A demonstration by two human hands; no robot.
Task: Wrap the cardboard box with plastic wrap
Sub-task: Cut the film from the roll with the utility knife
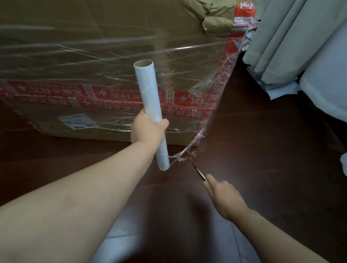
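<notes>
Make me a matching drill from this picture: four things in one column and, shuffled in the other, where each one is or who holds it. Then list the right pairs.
Things
1. roll
2. blade
3. cardboard box
4. curtain

Places
A. hangs at the upper right
B. stands on the floor, partly under plastic wrap
C. gripped by the left hand
D. held by the right hand

Pairs: 1-C, 2-D, 3-B, 4-A

Your left hand [148, 130] is out in front on a nearly straight arm, fingers wrapped round the roll tube [146, 110]. Your right hand [224, 196] sits lower and off to the right, forearm angled inward, gripping a thin blade [199, 172].
</notes>
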